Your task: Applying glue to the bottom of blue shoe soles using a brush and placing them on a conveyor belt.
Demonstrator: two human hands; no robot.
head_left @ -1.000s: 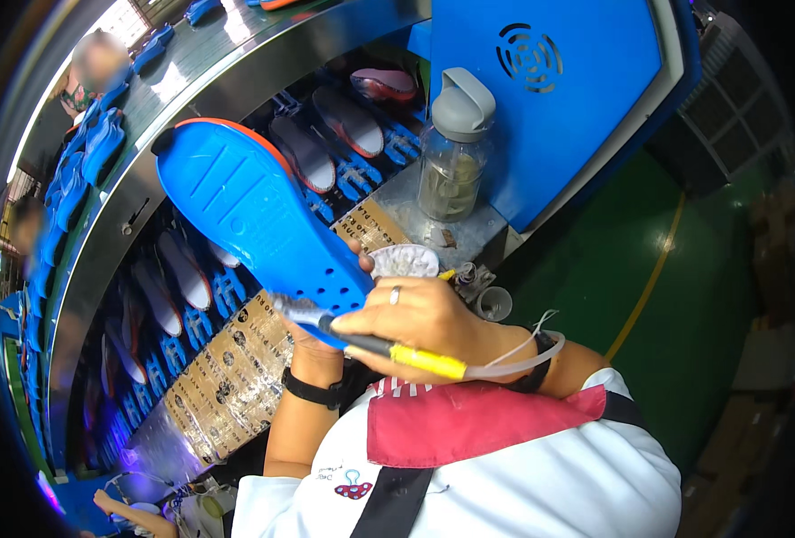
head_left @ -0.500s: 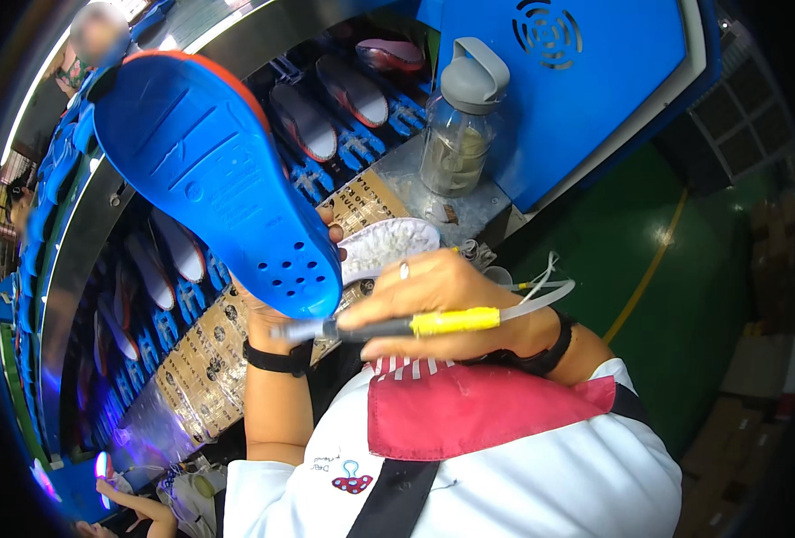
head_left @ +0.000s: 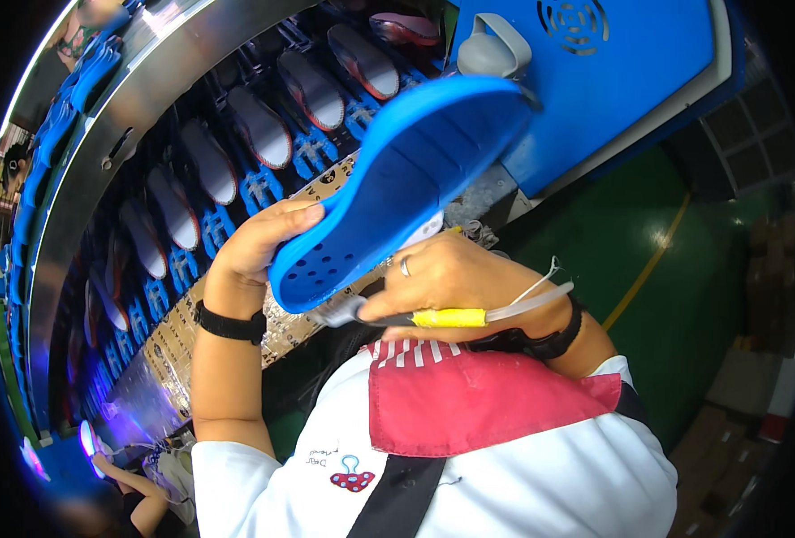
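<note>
A blue shoe sole (head_left: pixel 375 202) is tilted in front of me, its raised rim up and a cluster of small holes at the near heel end. My left hand (head_left: pixel 267 240) grips its left edge, thumb on the rim and the other fingers hidden beneath. In my right hand (head_left: pixel 456 280) is a brush with a yellow-wrapped handle (head_left: pixel 449 317) and a clear tube trailing from its back. The pale, blurred brush tip (head_left: pixel 337 314) is close to the heel end; I cannot tell whether it touches. Behind the sole, part of a white piece (head_left: pixel 426 229) shows.
Shoe uppers on lasts (head_left: pixel 263 130) stand in a row on blue holders beyond a cardboard-covered ledge (head_left: pixel 178 345). A grey-lidded bottle (head_left: pixel 492 56) stands beside a blue machine housing (head_left: pixel 626 81). Another person's arm (head_left: pixel 138 489) shows at lower left; cartons (head_left: pixel 729 457) stand at right.
The sole has turned over from its underside to its rimmed inner side and swung right. My left hand has moved to its left edge. The brush has shifted slightly right.
</note>
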